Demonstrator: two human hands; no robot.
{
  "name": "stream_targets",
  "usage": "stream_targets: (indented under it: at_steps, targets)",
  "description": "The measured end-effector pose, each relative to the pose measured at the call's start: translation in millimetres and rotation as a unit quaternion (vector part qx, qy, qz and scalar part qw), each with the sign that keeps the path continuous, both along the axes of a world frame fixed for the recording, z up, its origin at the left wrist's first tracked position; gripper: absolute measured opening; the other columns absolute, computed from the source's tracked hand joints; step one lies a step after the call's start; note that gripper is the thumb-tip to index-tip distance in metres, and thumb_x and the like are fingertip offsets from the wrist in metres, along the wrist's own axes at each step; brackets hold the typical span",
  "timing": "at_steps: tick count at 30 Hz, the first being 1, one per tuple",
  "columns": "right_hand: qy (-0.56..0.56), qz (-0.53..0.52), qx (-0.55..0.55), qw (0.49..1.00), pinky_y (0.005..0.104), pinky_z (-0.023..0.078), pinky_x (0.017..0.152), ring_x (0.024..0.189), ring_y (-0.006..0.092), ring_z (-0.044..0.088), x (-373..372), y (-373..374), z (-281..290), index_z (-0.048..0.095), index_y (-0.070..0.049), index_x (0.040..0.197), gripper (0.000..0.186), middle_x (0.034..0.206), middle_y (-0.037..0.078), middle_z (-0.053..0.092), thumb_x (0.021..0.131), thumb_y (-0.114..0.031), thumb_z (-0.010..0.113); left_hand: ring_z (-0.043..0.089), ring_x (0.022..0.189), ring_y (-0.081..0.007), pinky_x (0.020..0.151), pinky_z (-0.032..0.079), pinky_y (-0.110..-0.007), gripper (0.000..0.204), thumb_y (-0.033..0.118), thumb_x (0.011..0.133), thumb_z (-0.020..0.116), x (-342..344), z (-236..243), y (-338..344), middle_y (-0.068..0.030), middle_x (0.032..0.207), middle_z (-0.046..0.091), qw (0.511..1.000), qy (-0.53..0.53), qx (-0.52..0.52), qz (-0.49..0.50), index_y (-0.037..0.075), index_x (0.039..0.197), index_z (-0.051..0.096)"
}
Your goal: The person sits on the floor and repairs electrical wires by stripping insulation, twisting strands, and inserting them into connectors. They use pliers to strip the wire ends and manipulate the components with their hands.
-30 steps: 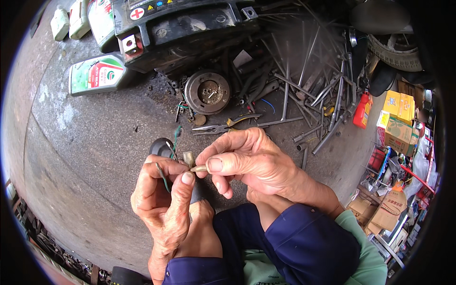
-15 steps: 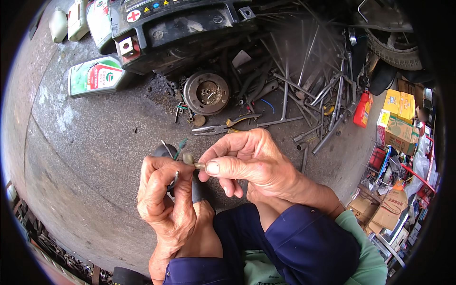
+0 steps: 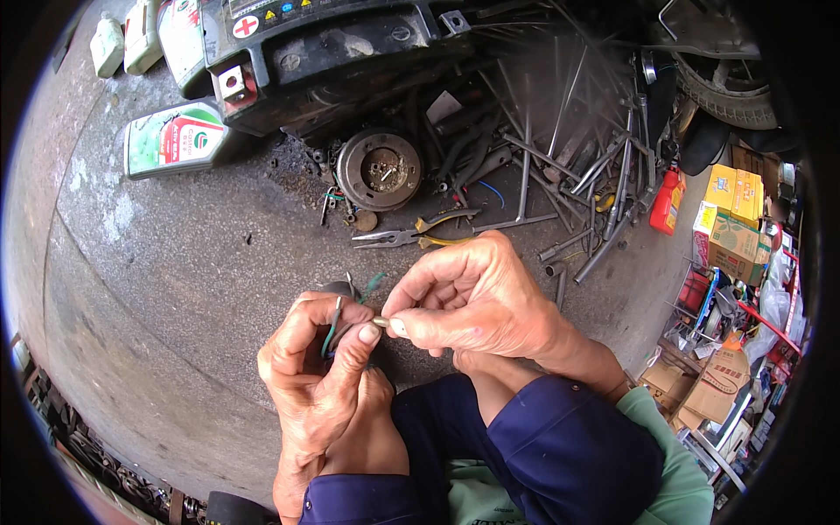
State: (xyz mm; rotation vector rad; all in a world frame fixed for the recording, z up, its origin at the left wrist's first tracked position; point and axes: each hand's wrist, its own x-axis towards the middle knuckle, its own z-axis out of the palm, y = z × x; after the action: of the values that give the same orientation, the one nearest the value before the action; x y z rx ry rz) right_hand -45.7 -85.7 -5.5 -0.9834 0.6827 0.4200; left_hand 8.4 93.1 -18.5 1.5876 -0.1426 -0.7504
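Left hand (image 3: 319, 376) clenched round thin green wire (image 3: 331, 328); right hand (image 3: 468, 297) fingers pinching small brass connector (image 3: 381, 322). Keep wire end steady, push connector straight on.

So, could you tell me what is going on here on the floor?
A person is crouched over a concrete floor, working on a small part with wires. The left hand grips the dark part with a green wire running over its fingers. The right hand pinches a small metal connector at the wire's end between thumb and forefinger. Beyond the hands lie pliers, a round metal drum, a heap of metal rods and an oil bottle.
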Motion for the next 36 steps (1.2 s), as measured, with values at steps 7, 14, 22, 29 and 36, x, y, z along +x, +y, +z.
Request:
stream_targets:
  at_steps: [7, 14, 22, 29, 36]
  targets:
    - [-0.024, 0.022, -0.034, 0.999, 0.0189, 0.048, 0.054, 0.062, 0.0055, 0.061, 0, 2, 2, 0.07, 0.003, 0.087, 0.009, 0.077, 0.006, 0.068, 0.08, -0.002, 0.072, 0.053, 0.076, -0.0125, 0.068, 0.043, -0.025, 0.014, 0.0, 0.081, 0.073, 1, 2, 0, -0.0069, 0.083, 0.06, 0.999, -0.047, 0.023, 0.001, -0.003, 0.089, 0.062]
    - [-0.062, -0.029, -0.061, 0.996, 0.0182, 0.045, 0.051, 0.062, 0.0043, 0.058, -4, 10, 5, 0.064, 0.003, 0.095, 0.012, 0.077, 0.004, 0.066, 0.09, -0.008, 0.065, 0.059, 0.072, -0.0121, 0.064, 0.048, -0.024, 0.01, 0.002, 0.087, 0.067, 4, 9, -2, -0.0087, 0.086, 0.063, 0.991, 0.115, -0.05, 0.045, -0.005, 0.094, 0.066]
    - [-0.091, -0.104, -0.009, 0.99, 0.0174, 0.042, 0.05, 0.059, 0.0052, 0.054, -2, 9, 8, 0.061, 0.005, 0.1, 0.016, 0.079, 0.005, 0.063, 0.09, -0.007, 0.064, 0.057, 0.059, -0.0093, 0.057, 0.047, -0.023, 0.013, 0.01, 0.089, 0.067, 9, 14, 5, -0.0055, 0.07, 0.064, 0.975, 0.214, -0.062, 0.016, -0.003, 0.088, 0.066]
    - [-0.223, 0.07, -0.257, 0.938, 0.023, 0.048, 0.056, 0.066, 0.0111, 0.06, 1, -1, 8, 0.067, 0.001, 0.089, 0.014, 0.087, 0.008, 0.066, 0.075, 0.0, 0.069, 0.05, 0.06, -0.0061, 0.057, 0.039, -0.02, 0.007, 0.002, 0.084, 0.071, 5, 20, 2, -0.0012, 0.069, 0.06, 0.987, 0.146, -0.006, 0.066, -0.002, 0.083, 0.065]
    - [-0.367, 0.096, -0.442, 0.813, 0.0292, 0.049, 0.054, 0.066, 0.0217, 0.065, 0, 7, -1, 0.066, -0.002, 0.088, 0.018, 0.08, 0.009, 0.065, 0.073, -0.004, 0.076, 0.054, 0.063, -0.007, 0.059, 0.042, -0.022, 0.005, -0.002, 0.079, 0.073, 4, 21, 3, -0.0024, 0.071, 0.065, 0.997, 0.059, 0.015, 0.042, -0.002, 0.081, 0.068]
